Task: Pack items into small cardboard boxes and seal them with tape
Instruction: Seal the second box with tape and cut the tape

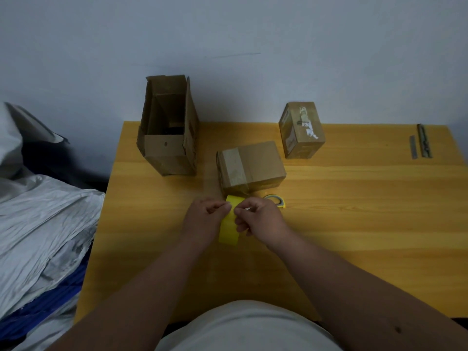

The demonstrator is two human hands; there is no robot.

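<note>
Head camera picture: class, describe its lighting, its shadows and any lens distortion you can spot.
Head view: dim, even light; the tall open cardboard box throws a soft shadow on the grey wall; the forearms darken the yellow wooden table; wide-angle bending leans the boxes outward; no strong glare.

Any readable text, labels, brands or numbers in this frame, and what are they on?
No text can be read.
Far box: torn white label remnants on top and dark print on its side, too blurred to read.
Open box: dark marks on its side, illegible.
Near box, tape roll: no print visible.
</note>
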